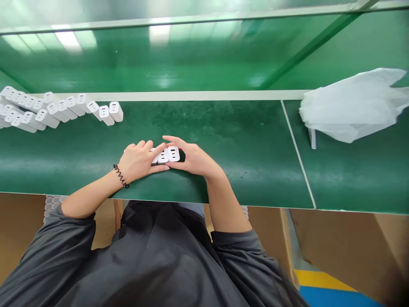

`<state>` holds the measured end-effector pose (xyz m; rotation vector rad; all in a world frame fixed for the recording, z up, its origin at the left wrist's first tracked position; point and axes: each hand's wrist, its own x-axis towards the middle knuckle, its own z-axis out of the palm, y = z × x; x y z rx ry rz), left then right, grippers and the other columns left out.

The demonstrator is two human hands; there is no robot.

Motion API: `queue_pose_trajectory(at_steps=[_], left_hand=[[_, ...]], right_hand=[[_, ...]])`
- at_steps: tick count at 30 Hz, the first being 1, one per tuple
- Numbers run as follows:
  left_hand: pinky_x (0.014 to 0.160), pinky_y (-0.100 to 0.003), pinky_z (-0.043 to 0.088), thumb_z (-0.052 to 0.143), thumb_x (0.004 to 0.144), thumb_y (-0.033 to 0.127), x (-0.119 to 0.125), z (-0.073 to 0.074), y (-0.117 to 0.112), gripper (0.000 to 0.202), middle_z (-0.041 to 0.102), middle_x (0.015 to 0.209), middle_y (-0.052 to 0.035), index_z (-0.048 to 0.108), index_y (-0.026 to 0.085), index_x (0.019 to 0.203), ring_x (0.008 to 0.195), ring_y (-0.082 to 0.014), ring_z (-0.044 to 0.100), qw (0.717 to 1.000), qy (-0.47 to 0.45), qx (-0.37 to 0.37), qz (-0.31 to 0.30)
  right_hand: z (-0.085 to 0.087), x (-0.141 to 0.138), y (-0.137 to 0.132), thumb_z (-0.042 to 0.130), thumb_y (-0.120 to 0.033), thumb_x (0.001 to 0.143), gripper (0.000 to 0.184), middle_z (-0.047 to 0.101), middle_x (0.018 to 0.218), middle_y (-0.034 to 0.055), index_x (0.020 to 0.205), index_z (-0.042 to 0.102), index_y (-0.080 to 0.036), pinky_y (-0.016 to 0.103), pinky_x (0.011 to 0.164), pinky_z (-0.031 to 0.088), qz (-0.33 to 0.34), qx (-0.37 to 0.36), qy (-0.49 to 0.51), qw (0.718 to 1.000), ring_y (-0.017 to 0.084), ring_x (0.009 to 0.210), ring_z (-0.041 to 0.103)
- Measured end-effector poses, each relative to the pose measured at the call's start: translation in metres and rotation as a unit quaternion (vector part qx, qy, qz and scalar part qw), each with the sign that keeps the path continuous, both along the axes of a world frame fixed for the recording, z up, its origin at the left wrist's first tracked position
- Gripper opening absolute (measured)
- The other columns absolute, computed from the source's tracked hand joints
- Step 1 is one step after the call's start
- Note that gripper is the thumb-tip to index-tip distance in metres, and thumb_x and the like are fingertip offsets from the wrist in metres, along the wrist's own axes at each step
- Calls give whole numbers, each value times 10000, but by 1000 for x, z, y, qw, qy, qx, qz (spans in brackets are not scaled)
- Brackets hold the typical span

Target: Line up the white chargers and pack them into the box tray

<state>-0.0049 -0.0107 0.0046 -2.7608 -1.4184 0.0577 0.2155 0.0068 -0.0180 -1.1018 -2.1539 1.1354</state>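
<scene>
**A:** Green matte belt surface [243, 140] runs across the whole bench. What lies on it?

**B:** At the far right there is a crumpled white plastic bag [351, 106], well apart from the person. At the far left, a long double line of white plastic charger blocks [47, 111] lean on one another, their slotted faces turned up.

**A:** And the hands?

**B:** Both meet in the middle, near the belt's front edge. The left hand [137, 161] curls over the left end of a short row of three white plastic charger blocks [166, 155]. The right hand [193, 160] cups the right end, with one finger stretched along the far side. The row is gripped between the two hands and rests on the belt, the blocks touching side by side.

**A:** Anything smaller?

**B:** A black coiled band [121, 175] sits around the left wrist.
</scene>
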Motion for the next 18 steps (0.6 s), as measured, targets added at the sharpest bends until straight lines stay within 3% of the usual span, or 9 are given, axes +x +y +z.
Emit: queue_pose_trajectory(at_steps=[7, 10, 12, 14, 15, 18], left_hand=[[583, -319, 369, 291, 965, 719, -2, -2, 5, 682, 661, 932, -102, 572, 224, 1341, 795, -234, 628, 1000, -16, 0, 3], [628, -304, 427, 332, 929, 775, -13, 1, 11, 714, 676, 963, -100, 598, 221, 1291, 868, -238, 653, 993, -107, -20, 43], [682, -303, 471, 344, 883, 832, -21, 3, 16, 776, 688, 1023, -97, 588, 213, 1283, 903, -235, 662, 969, -231, -55, 75], [705, -312, 504, 336, 850, 867, -26, 5, 21, 816, 696, 1029, -91, 572, 202, 1261, 857, -221, 667, 901, -398, -120, 119], [689, -319, 515, 306, 850, 873, -28, 6, 24, 819, 699, 990, -88, 570, 197, 1228, 803, -212, 666, 847, -483, -169, 148], [554, -308, 503, 185, 879, 852, -24, 7, 31, 780, 664, 778, -54, 579, 206, 1069, 612, -179, 628, 633, -659, -330, 236]], right_hand=[[0, 3, 3, 674, -348, 835, 652, 697, 1234, 46, 1446, 463, -261, 398, 968, 531, 3, 0, 2, 1000, 239, 1093, 669], [-1, 4, 5, 636, -316, 833, 581, 720, 1130, 39, 1393, 495, -250, 371, 862, 546, -22, 2, 16, 1000, 205, 916, 675], [-2, 2, 6, 607, -293, 828, 522, 722, 1076, 35, 1340, 522, -234, 351, 810, 540, -32, 6, 29, 999, 184, 836, 658], [-4, -3, 5, 584, -270, 817, 475, 709, 1040, 34, 1288, 545, -220, 337, 790, 532, -29, 9, 51, 998, 174, 821, 651], [-4, -6, 5, 572, -256, 808, 459, 697, 1029, 36, 1265, 554, -214, 333, 783, 530, -27, 13, 67, 997, 172, 823, 649], [-4, -16, 1, 558, -251, 790, 395, 645, 999, 44, 1183, 580, -211, 330, 743, 529, -34, 44, 116, 992, 174, 813, 638]])
